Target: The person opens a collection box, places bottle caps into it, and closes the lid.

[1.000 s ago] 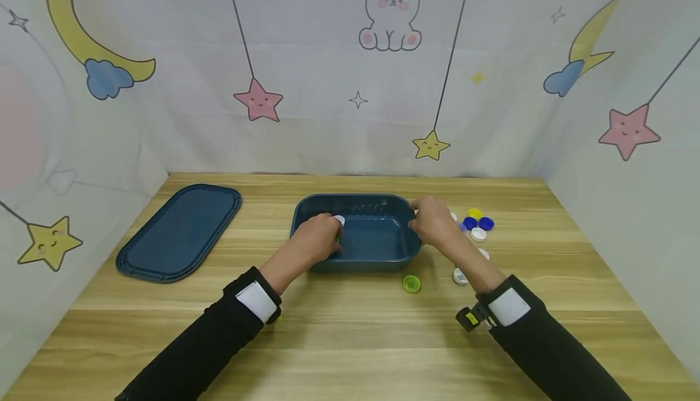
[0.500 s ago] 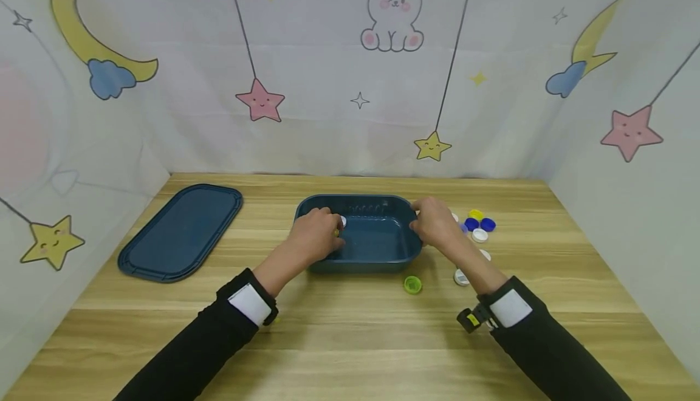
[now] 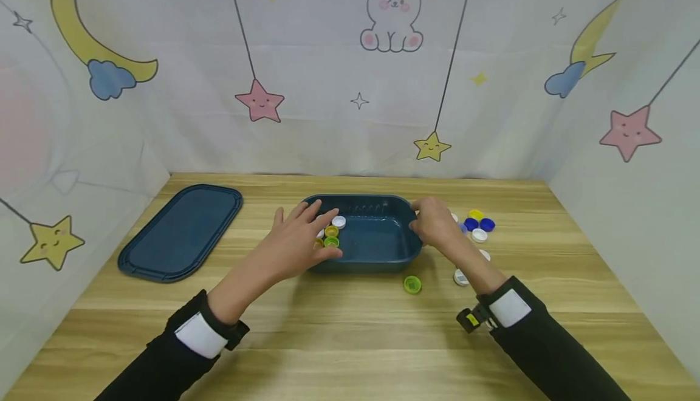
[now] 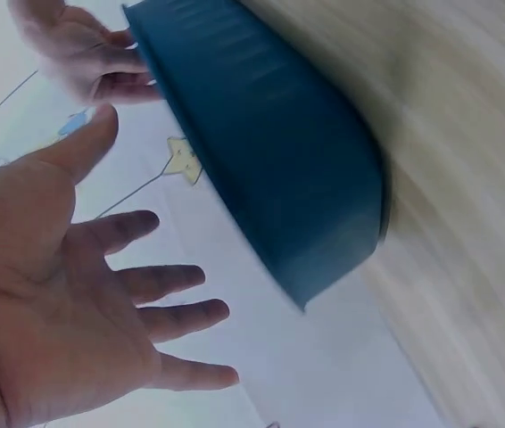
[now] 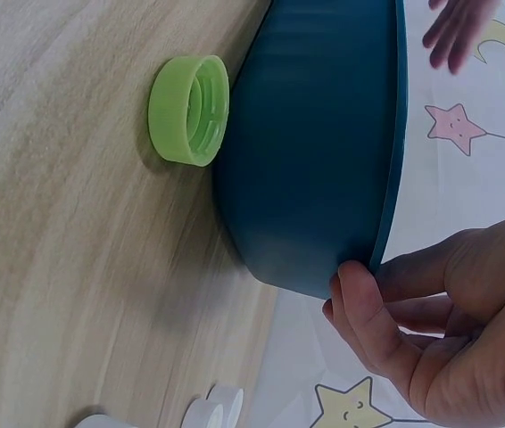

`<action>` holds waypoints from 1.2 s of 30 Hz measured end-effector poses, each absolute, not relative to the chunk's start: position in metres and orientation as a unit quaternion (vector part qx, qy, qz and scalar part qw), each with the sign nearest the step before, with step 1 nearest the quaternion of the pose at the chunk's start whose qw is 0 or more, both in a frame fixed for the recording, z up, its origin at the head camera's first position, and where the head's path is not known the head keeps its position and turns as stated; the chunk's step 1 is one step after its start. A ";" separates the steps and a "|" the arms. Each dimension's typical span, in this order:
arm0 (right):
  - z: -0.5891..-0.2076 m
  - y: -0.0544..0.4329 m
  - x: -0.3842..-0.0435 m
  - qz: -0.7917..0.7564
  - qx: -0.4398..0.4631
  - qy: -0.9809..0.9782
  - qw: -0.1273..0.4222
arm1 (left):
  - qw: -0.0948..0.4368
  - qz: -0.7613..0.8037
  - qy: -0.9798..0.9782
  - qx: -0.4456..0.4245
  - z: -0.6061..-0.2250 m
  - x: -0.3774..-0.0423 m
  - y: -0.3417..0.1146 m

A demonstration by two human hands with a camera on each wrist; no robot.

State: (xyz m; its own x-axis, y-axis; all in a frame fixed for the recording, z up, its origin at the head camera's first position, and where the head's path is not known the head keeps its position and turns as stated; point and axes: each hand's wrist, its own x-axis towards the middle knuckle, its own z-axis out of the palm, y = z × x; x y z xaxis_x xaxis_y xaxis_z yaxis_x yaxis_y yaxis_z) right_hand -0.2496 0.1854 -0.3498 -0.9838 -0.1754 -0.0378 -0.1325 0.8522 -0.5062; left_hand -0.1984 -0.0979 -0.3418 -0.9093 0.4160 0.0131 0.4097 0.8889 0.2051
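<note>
A dark blue rectangular basin [image 3: 377, 240] stands on the wooden table. Inside its left end lie several bottle caps: a white cap [image 3: 339, 222], a yellow cap [image 3: 331, 231] and a green cap [image 3: 331, 242] among them. Over that end spreads my left hand [image 3: 292, 244], its fingers apart and nothing held; the left wrist view shows the bare palm [image 4: 65, 312] clear of the basin wall. My right hand [image 3: 434, 222] pinches the basin's right rim, thumb and fingers on either side in the right wrist view. A green bottle cap [image 5: 188, 111] sits on the table by the basin's front.
A dark blue tray or lid [image 3: 180, 231] lies flat at the table's left. Right of the basin are several loose caps, including a blue cap [image 3: 487, 225], a yellow cap [image 3: 476, 214] and a white cap [image 3: 479, 235]. A printed cloth [image 3: 328, 140] hangs behind the table.
My left hand has lifted out of the basin, moved left and spread its fingers, uncovering the caps inside. The right hand keeps its hold on the rim.
</note>
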 end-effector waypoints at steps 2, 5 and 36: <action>-0.350 0.185 -0.250 -0.255 -0.084 0.962 0.036 | 0.013 0.103 0.971 0.214 -0.338 -0.192 -0.106; -0.350 0.184 -0.250 -0.250 -0.085 0.964 0.030 | 0.002 0.102 0.972 0.213 -0.333 -0.183 -0.116; -0.351 0.188 -0.247 -0.269 -0.070 0.958 0.075 | 0.011 0.140 0.973 0.181 -0.332 -0.175 -0.153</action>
